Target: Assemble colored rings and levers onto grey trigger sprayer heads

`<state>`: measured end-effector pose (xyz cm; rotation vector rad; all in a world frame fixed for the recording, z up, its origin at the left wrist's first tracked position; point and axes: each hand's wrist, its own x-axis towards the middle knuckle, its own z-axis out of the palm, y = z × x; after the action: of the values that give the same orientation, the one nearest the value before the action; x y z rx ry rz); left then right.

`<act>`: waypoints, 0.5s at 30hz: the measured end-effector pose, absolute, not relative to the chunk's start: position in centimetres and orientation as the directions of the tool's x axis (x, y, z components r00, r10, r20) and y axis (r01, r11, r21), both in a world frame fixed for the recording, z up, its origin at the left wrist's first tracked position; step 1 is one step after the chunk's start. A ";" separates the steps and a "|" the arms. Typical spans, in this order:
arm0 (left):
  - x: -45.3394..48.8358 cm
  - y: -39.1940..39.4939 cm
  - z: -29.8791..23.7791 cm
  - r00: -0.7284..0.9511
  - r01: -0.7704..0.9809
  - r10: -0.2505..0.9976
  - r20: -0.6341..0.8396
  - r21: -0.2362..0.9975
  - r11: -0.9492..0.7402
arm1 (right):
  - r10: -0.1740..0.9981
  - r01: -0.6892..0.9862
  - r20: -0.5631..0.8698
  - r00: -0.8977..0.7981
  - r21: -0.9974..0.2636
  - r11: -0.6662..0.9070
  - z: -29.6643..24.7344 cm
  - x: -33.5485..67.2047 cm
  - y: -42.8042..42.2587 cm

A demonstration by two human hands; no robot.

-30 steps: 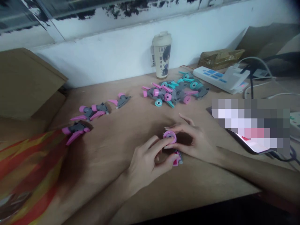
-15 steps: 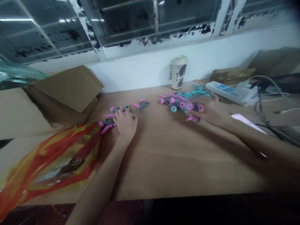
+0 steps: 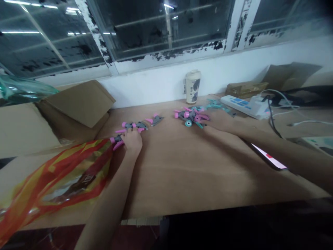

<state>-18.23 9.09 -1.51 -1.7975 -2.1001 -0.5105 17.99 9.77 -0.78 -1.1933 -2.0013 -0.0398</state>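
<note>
My left hand (image 3: 133, 140) rests knuckles-up on the wooden table (image 3: 182, 166), its fingers curled down among a row of pink-and-grey plastic pieces (image 3: 135, 126) at the left. My right hand (image 3: 217, 120) reaches far across to the heap of pink, teal and grey pieces (image 3: 191, 116) near the wall and touches its right side. Its fingers lie low over the heap and are too blurred to read. Another pink-and-grey piece (image 3: 156, 120) lies apart between the row and the heap.
A cream cup with a lid (image 3: 193, 86) stands against the white wall. A white power strip (image 3: 244, 105) with cables lies at the back right, a lit phone (image 3: 269, 157) nearer. Cardboard boxes (image 3: 78, 104) and a red-yellow plastic bag (image 3: 52, 180) fill the left.
A second ago both hands held a pink ring piece together at the table's middle. They have since split: the left went to the left row, the right to the far heap. The camera tilted up.
</note>
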 end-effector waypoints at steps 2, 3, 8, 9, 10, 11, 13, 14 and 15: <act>-18.1 9.0 -1.3 -0.122 0.992 0.865 0.486 0.071 0.100 | 0.772 0.805 0.565 -0.292 -0.290 0.517 -1.4 18.1 9.0; -17.9 8.9 -1.2 -0.107 0.994 0.860 0.499 0.081 0.077 | 0.796 0.834 0.520 -0.309 -0.254 0.490 -1.5 18.1 8.8; -16.8 8.2 -0.3 -0.004 0.989 0.818 0.576 0.121 -0.080 | 0.856 0.897 0.400 -0.326 -0.154 0.414 -1.5 18.5 9.0; -16.4 7.9 -0.2 0.026 0.984 0.806 0.591 0.127 -0.125 | 0.864 0.904 0.387 -0.324 -0.144 0.403 -1.5 18.7 9.2; -16.0 7.6 -0.1 0.060 0.976 0.795 0.604 0.132 -0.174 | 0.870 0.909 0.375 -0.320 -0.138 0.393 -1.5 18.8 9.4; -15.4 7.3 -0.1 0.096 0.965 0.783 0.615 0.136 -0.225 | 0.876 0.914 0.366 -0.314 -0.134 0.384 -1.6 19.0 9.6; -14.1 6.6 -0.3 0.168 0.933 0.759 0.628 0.146 -0.328 | 0.887 0.921 0.350 -0.301 -0.135 0.365 -1.9 19.5 10.0; -13.4 6.2 -0.5 0.203 0.914 0.748 0.632 0.153 -0.377 | 0.892 0.924 0.344 -0.292 -0.139 0.356 -2.1 19.8 10.2; -12.6 5.8 -0.8 0.237 0.891 0.736 0.634 0.160 -0.425 | 0.897 0.927 0.340 -0.283 -0.142 0.346 -2.3 20.0 10.4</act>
<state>-12.63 5.80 -0.75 -2.2752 -1.5303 -0.9609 20.04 10.38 -2.26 -1.6089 -2.2562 -0.1171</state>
